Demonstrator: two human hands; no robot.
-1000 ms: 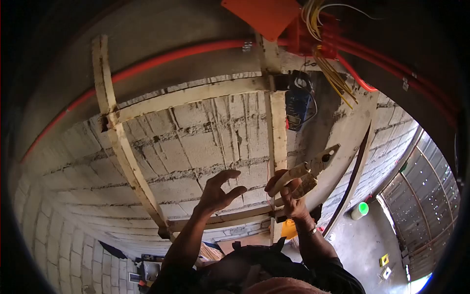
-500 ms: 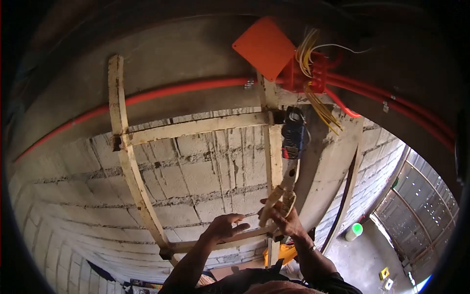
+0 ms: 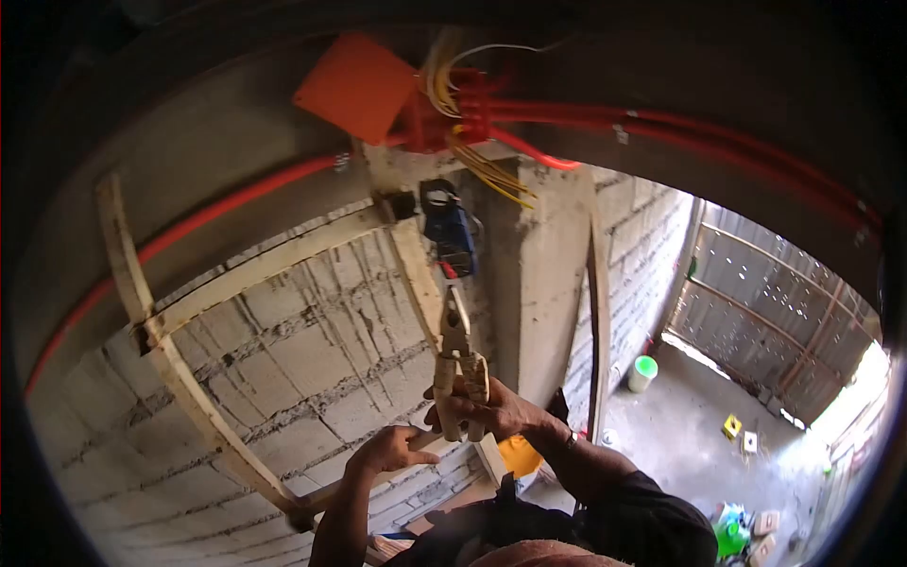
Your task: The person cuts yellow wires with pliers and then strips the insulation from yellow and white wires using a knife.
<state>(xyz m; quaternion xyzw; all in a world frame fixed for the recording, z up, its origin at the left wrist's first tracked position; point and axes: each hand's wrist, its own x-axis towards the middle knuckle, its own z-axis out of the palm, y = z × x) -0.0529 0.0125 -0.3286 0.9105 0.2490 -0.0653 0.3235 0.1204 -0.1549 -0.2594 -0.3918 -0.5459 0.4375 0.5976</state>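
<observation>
My right hand (image 3: pixel 482 408) is wrapped round the handles of a pair of pliers (image 3: pixel 457 354), whose jaws point up. To the left of it, my left hand (image 3: pixel 392 450) has its thumb and forefinger apart, near a wooden rail, with nothing visible in it. Above the pliers' tip hangs a blue and black clamp meter (image 3: pixel 448 230). Higher up, a red junction box (image 3: pixel 435 123) has yellow wires (image 3: pixel 493 170) hanging from it, and a square orange-red plate (image 3: pixel 362 87) is at its left side.
A wooden frame (image 3: pixel 213 416) stands before the block wall (image 3: pixel 302 350). Red conduits (image 3: pixel 699 140) run along the dark upper surface. Beside the meter is a concrete column (image 3: pixel 553 283). A bucket with a green rim (image 3: pixel 642 374) stands on the floor (image 3: pixel 661 454) below right.
The view has swung to the right, so the wall and box appear further left. The pliers now point more upright, and their jaws and both handles show clearly.
</observation>
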